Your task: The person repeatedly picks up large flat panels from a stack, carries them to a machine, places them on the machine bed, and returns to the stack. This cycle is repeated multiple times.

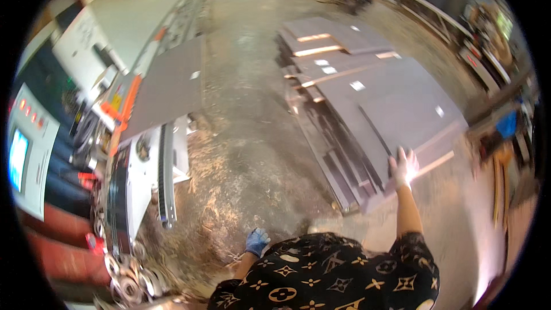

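Observation:
My right hand, in a pale glove, reaches out to the near edge of a stack of large grey boards. Its fingers are spread over the top board. By the thumb is the near end of a thin dark strip, which lies on that board; whether the thumb touches it, I cannot tell. Low in front of my body hangs my left hand in a blue glove, its fingers curled and nothing showing in them. That hand is apart from the boards and over the littered floor.
On the left stands a long machine with an orange guide and a grey board on it. Its control panel has a lit screen. Rolls of edging sit at lower left. Debris covers the concrete floor between machine and stack.

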Tool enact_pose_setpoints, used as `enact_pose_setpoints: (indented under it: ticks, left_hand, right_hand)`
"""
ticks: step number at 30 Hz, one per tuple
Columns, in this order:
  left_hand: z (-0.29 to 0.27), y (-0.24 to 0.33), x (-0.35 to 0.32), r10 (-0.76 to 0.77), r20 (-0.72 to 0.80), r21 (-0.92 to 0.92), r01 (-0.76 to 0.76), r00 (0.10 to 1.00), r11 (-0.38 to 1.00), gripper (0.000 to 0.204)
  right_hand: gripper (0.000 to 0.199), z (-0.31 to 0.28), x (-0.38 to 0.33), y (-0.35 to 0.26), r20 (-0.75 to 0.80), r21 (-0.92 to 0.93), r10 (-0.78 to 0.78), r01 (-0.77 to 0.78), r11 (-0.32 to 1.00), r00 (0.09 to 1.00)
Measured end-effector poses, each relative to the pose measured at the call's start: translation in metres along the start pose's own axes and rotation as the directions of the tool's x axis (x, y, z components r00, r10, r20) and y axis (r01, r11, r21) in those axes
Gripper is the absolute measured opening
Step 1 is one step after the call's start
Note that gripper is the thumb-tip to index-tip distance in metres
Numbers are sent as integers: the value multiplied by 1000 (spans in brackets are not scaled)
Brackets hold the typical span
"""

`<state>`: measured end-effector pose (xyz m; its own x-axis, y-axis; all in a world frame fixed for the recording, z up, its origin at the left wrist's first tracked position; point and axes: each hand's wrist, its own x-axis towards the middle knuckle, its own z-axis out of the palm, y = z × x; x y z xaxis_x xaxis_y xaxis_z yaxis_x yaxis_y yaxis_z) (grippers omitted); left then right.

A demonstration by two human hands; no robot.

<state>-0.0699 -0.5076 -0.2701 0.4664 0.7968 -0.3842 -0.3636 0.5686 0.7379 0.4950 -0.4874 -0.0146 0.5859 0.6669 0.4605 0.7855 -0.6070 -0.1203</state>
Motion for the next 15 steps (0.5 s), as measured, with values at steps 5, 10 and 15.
enact_pose_setpoints:
  ticks: [5,10,15]
  left_hand:
    - [31,14,-19,-16,7,-684,17,1000,729,25]
    - [19,-14,-18,-135,-182,-612,-5,974,791,13]
    - [45,-5,2,128,245,-786,119,961,607,22]
  right_hand:
    - [50,20,-10,69,139,390,260,-294,872,956]
    - [44,90,10,220,267,855,416,-413,315,869]
    - [41,54,41,179,551,775,584,-625,-94,596]
